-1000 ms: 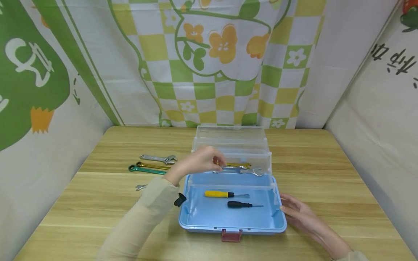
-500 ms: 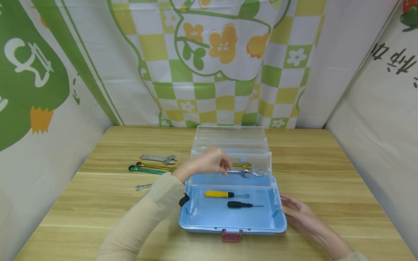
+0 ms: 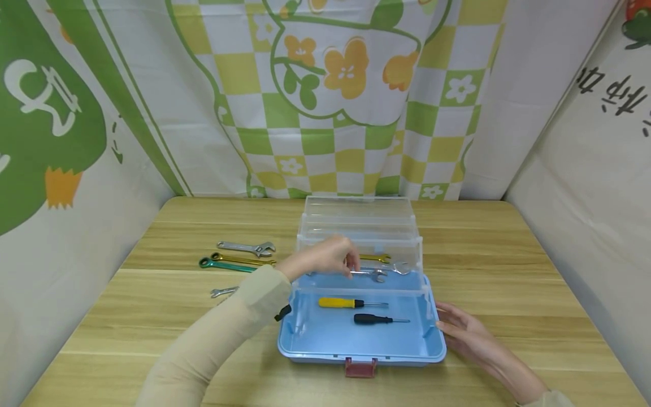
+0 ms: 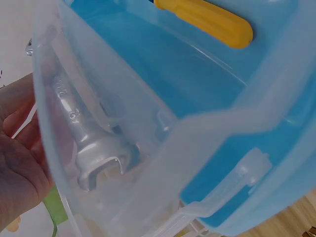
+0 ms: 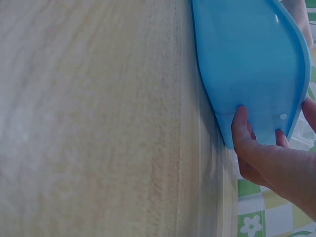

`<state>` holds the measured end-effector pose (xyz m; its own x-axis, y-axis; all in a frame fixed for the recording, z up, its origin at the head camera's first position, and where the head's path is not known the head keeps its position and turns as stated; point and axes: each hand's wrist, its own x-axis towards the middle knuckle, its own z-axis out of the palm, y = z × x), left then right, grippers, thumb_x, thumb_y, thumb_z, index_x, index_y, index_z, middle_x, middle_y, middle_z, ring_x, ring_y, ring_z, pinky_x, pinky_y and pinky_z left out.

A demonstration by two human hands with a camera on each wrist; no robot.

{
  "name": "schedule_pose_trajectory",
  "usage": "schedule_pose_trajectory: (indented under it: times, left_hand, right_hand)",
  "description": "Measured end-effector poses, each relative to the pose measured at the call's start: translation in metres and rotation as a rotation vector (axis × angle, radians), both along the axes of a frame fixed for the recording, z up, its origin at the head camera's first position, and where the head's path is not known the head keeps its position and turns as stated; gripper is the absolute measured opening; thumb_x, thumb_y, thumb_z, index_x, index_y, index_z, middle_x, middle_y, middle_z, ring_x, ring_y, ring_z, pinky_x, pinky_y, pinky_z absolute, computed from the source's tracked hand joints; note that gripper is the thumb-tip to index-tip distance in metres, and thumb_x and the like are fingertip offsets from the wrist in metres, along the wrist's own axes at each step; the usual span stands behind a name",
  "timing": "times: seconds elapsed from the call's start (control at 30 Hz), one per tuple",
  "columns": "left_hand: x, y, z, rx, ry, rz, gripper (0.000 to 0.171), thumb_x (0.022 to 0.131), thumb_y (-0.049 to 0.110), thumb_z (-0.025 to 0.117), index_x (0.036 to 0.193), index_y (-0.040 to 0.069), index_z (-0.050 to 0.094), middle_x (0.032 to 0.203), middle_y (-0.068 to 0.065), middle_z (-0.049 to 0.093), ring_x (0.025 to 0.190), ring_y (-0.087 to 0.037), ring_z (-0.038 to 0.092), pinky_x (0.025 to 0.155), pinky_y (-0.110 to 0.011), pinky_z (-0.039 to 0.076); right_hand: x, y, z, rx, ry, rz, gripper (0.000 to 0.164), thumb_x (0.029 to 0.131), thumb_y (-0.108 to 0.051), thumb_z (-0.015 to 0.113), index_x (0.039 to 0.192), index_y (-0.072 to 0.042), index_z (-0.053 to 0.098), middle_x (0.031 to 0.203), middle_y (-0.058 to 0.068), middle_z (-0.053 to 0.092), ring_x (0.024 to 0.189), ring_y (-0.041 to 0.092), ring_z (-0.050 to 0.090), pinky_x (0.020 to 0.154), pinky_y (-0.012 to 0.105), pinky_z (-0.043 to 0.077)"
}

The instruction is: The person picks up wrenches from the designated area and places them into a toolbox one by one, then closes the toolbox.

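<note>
Head view: the left hand (image 3: 333,258) is pinching a silver open-ended wrench (image 3: 375,275) by its shank, fingers curled down from above, the forked end protruding to the right. The wrench is lying level at the clear plastic tray (image 3: 356,291) of the blue toolbox (image 3: 325,337); whether it is touching the tray floor cannot be told. Its shiny metal is probably handling as rigid, fairly heavy for its size and rather slippery, so the mid-shank is offering the best-balanced hold. The thin-looking tray is likely flexing under knocks. The right hand (image 3: 465,329) is resting its extended fingers against the toolbox's right wall, where light, stiff plastic is presumably needing only gentle steadying.
</note>
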<state>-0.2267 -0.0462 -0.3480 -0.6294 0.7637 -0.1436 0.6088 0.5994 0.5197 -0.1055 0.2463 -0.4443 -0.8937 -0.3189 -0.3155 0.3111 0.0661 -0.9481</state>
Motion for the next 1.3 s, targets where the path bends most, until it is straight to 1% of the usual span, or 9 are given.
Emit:
schedule_pose_trajectory:
  times: [0.23, 0.4, 0.57, 0.8, 1.0, 1.17, 1.3]
  left_hand:
    - [-0.0009, 0.0016, -0.0054, -0.027, 0.001, 0.002, 0.008, 0.073, 0.004, 0.070, 0.079, 0.009, 0.067, 0.071, 0.005, 0.059, 0.065, -0.009, 0.051, 0.059, -0.017, 0.045]
    - [-0.0009, 0.0030, -0.0062, -0.034, 0.000, 0.009, 0.010, 0.072, 0.003, 0.070, 0.079, 0.009, 0.067, 0.071, 0.004, 0.059, 0.065, -0.009, 0.051, 0.059, -0.017, 0.045]
    - [-0.0021, 0.0047, -0.0068, -0.046, 0.020, 0.014, 0.011, 0.071, 0.003, 0.071, 0.079, 0.009, 0.067, 0.070, 0.004, 0.058, 0.064, -0.009, 0.049, 0.058, -0.017, 0.044]
    - [-0.0033, 0.0049, -0.0089, -0.072, 0.034, 0.047, 0.013, 0.073, 0.004, 0.070, 0.085, 0.009, 0.068, 0.071, 0.005, 0.058, 0.065, -0.010, 0.049, 0.058, -0.017, 0.044]
    - [-0.0024, 0.0047, -0.0099, -0.112, 0.057, 0.040, 0.015, 0.074, 0.006, 0.069, 0.088, 0.009, 0.068, 0.074, 0.005, 0.058, 0.067, -0.010, 0.050, 0.060, -0.016, 0.044]
    - [-0.0007, 0.0064, -0.0086, -0.151, 0.073, 0.033, 0.018, 0.075, 0.007, 0.068, 0.093, 0.010, 0.068, 0.073, 0.005, 0.057, 0.068, -0.010, 0.050, 0.062, -0.016, 0.044]
    - [0.0006, 0.0071, -0.0076, -0.160, 0.076, 0.029, 0.019, 0.075, 0.006, 0.068, 0.093, 0.010, 0.068, 0.075, 0.004, 0.058, 0.068, -0.010, 0.050, 0.062, -0.016, 0.044]
  right_hand:
    - [-0.0002, 0.0004, 0.0006, 0.006, -0.005, -0.002, 0.068, 0.090, -0.019, 0.051, 0.136, 0.009, 0.010, 0.137, 0.032, 0.018, 0.118, 0.023, 0.039, 0.096, 0.040, 0.036]
    - [-0.0003, 0.0007, 0.0005, 0.008, -0.004, 0.001, 0.067, 0.090, -0.019, 0.050, 0.136, 0.009, 0.010, 0.138, 0.032, 0.017, 0.120, 0.025, 0.037, 0.096, 0.040, 0.036]
    - [-0.0004, 0.0012, 0.0006, 0.015, -0.009, -0.004, 0.067, 0.091, -0.019, 0.050, 0.137, 0.008, 0.009, 0.138, 0.032, 0.016, 0.122, 0.028, 0.035, 0.096, 0.040, 0.035]
    - [0.0004, 0.0007, 0.0003, -0.002, 0.004, 0.004, 0.067, 0.091, -0.018, 0.050, 0.136, 0.009, 0.008, 0.138, 0.033, 0.016, 0.120, 0.025, 0.038, 0.096, 0.040, 0.036]
    - [0.0003, -0.0003, 0.0002, -0.002, 0.004, 0.010, 0.068, 0.091, -0.019, 0.050, 0.136, 0.010, 0.009, 0.138, 0.033, 0.016, 0.120, 0.023, 0.037, 0.096, 0.039, 0.036]
    - [0.0005, -0.0002, 0.0004, 0.006, 0.005, 0.015, 0.068, 0.091, -0.019, 0.049, 0.136, 0.010, 0.008, 0.138, 0.033, 0.015, 0.121, 0.025, 0.035, 0.096, 0.039, 0.036]
    - [0.0000, -0.0002, 0.0007, 0.007, 0.001, 0.016, 0.067, 0.091, -0.019, 0.049, 0.137, 0.009, 0.008, 0.138, 0.033, 0.015, 0.123, 0.028, 0.033, 0.097, 0.039, 0.035]
